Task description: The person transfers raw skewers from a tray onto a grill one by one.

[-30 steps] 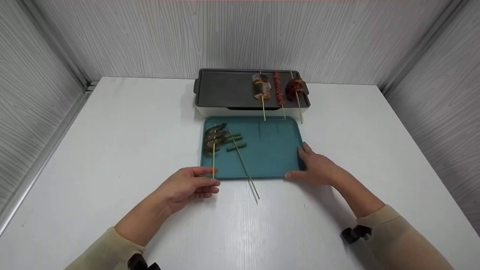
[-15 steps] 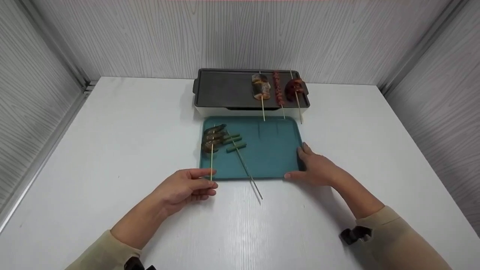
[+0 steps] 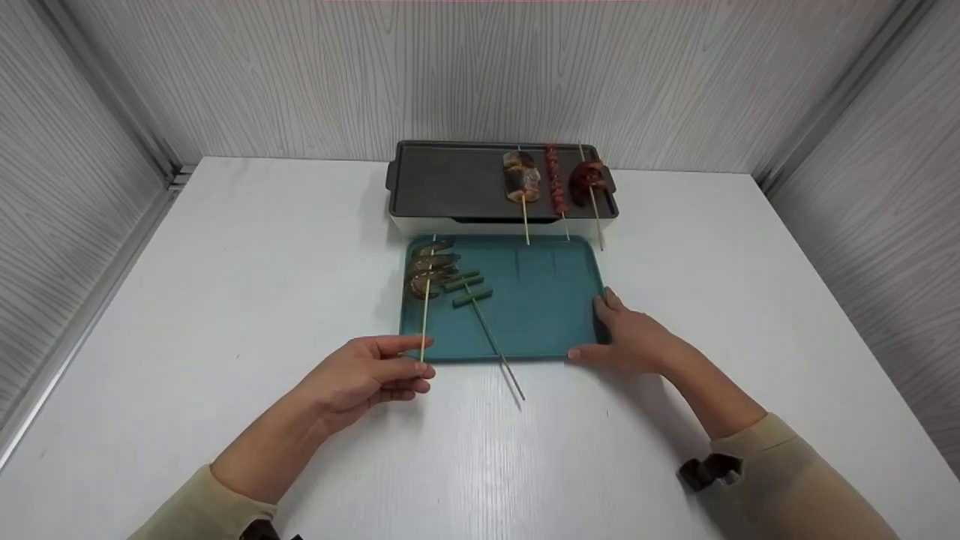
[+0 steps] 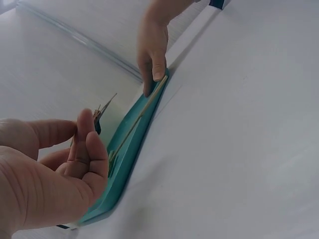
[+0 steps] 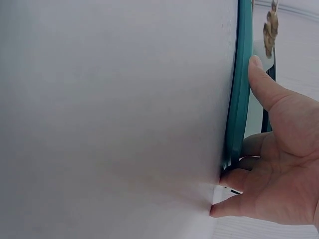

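Note:
My left hand [image 3: 367,381] pinches the bare stick end of a shrimp skewer [image 3: 433,262] between thumb and fingers. The shrimps hang over the left part of a teal tray [image 3: 536,300]; in the right wrist view the shrimp skewer [image 5: 270,31] shows above the tray's rim, lifted off it. Beside it, a skewer of green vegetable pieces [image 3: 472,297] lies on the tray, its stick jutting over the front edge. At the tray's front right corner my right hand [image 3: 636,337] grips the rim, thumb on the front edge and fingers along the right side.
Behind the tray stands a white griddle with a dark plate [image 3: 450,180]. On its right half lie a skewer of pale, dark-skinned chunks [image 3: 522,180], a thin red skewer [image 3: 556,180] and a dark red skewer [image 3: 587,182], sticks overhanging the front. Panelled walls enclose the white table [image 3: 300,262].
The shrimp end of the skewer has risen and tipped slightly away from me. My left hand has shifted a little left. The right hand stays at the tray corner.

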